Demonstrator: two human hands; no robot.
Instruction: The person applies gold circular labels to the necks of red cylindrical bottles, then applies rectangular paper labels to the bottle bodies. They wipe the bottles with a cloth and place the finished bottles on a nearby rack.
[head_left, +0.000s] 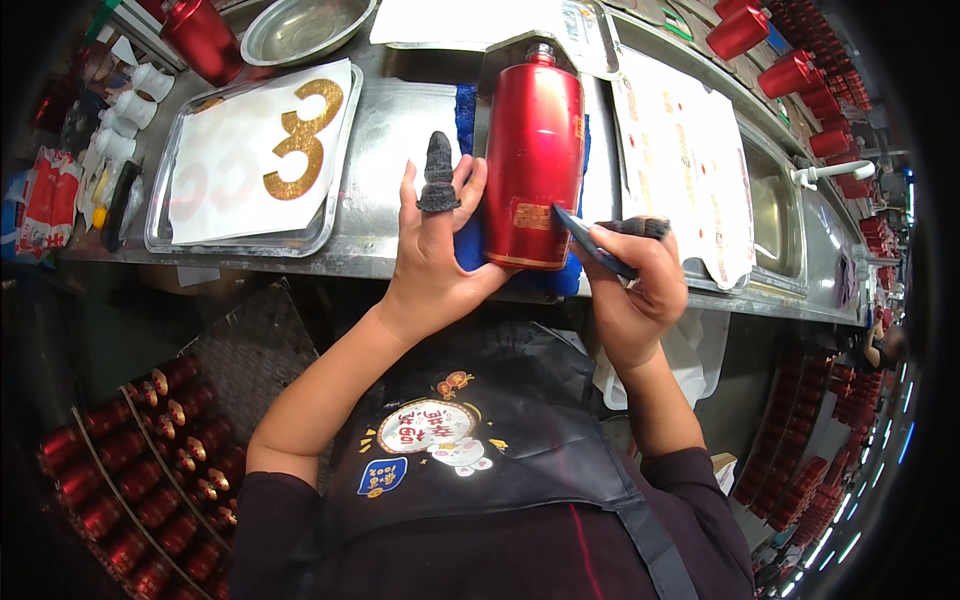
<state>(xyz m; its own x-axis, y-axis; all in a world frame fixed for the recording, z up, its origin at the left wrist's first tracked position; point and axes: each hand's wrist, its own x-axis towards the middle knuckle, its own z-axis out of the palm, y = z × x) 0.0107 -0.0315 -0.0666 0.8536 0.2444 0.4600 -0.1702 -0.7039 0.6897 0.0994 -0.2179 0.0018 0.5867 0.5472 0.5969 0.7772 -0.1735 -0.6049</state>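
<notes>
A glossy red bottle (535, 150) lies on a blue cloth (466, 110), its silver neck pointing away from me. Near its base is a small rectangular gold label (531, 216). My left hand (432, 245) rests against the bottle's lower left side, fingers spread and the thumb at its bottom edge. A black knitted finger cover (438, 175) sits on one raised finger. Closed around a dark blue tapered tool (598, 248), my right hand (640, 295) brings the tip to the label's right edge. Another black cover (640, 228) shows on a right-hand finger. The tool's exact kind is unclear.
On the left, a metal tray (160, 235) bears white sheets with gold numeral decals (290, 160). A metal bowl (300, 30) and another red bottle (200, 45) stand behind. To the right lie a decal sheet (685, 170) and a sink (775, 235). Crated bottles (150, 490) stand below left.
</notes>
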